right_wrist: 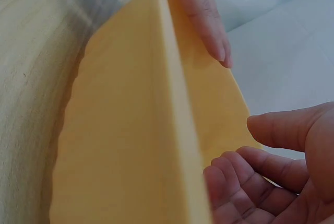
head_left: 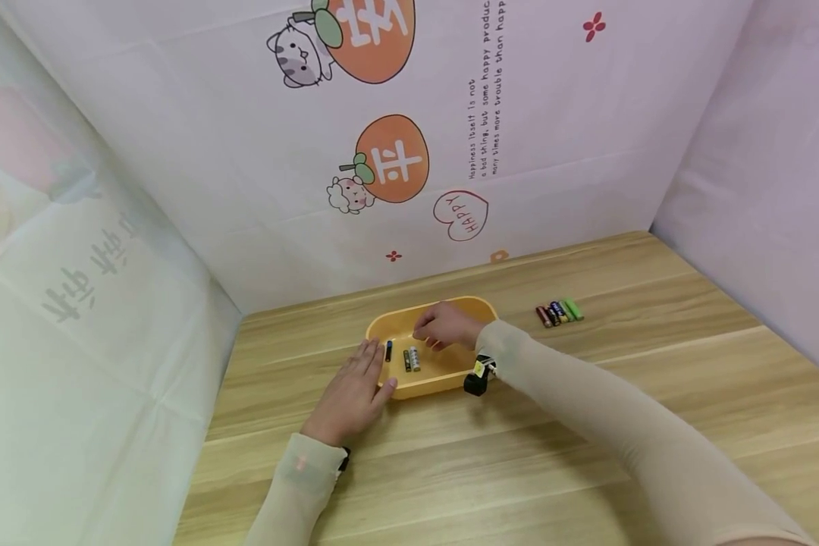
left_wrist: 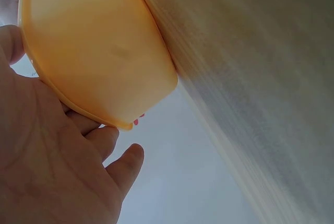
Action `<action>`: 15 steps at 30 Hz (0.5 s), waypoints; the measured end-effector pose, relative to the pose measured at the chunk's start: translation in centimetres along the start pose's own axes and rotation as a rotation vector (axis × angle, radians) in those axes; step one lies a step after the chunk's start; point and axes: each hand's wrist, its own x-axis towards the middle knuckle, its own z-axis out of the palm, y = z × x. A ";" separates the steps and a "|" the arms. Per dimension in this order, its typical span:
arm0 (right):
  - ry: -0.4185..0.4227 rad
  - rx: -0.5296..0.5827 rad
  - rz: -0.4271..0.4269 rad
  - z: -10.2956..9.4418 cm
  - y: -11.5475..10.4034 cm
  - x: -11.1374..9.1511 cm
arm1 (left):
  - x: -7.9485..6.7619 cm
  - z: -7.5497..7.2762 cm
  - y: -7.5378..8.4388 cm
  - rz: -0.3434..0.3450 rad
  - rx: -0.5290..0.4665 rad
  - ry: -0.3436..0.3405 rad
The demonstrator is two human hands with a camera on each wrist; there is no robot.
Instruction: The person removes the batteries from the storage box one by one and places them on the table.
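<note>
- Head view: one yellow tray (head_left: 430,387) sits on a wooden table (head_left: 519,470), with a narrow strip of wood between its far edge and the printed cloth wall (head_left: 553,114). There is wide bare wood on the near side and a moderate gap to the right.
- Three batteries show inside the tray: one blue-and-black (head_left: 388,351) at the left end, then one dark (head_left: 406,360) and one white (head_left: 415,359) side by side. The hand may cover others.
- On the wood right of the tray lies a row of batteries (head_left: 560,312), about five; they are too small to count surely.
- The left hand (head_left: 351,394) lies over the tray's left rim, fingers straight and close together, thumb apart. The right hand (head_left: 450,326) is inside, fingers bent, just beyond the pair.
- Left wrist view: the tray's outer wall slopes down to the wood; the thumb is at the rim, other fingers pass behind it, slightly spread.
- Right wrist view: past the near wall, the right hand's fingers curl loosely, their tips apart from the thumb's.
</note>
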 end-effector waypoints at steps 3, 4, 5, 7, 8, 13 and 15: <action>0.003 0.011 0.002 0.3 0.3 0.3 | 0.1 -0.1 0.0 0.005 0.003 -0.005; 0.004 0.010 -0.001 0.4 0.3 0.4 | 0.1 -0.1 0.0 0.007 0.007 -0.007; 0.005 0.012 -0.004 0.5 0.4 0.5 | 0.1 -0.1 0.0 0.007 0.009 -0.010; 0.006 0.012 -0.012 0.7 0.5 0.6 | 0.1 -0.1 0.0 0.011 0.011 -0.010; 0.009 0.006 -0.014 0.8 0.5 0.6 | 0.1 -0.1 0.0 0.009 0.013 -0.013; 0.022 -0.057 -0.021 1.3 0.7 0.7 | 0.1 0.0 -0.1 0.008 0.017 -0.009; 0.023 -0.077 -0.013 1.4 0.9 0.9 | 0.1 0.0 -0.1 0.007 0.018 -0.010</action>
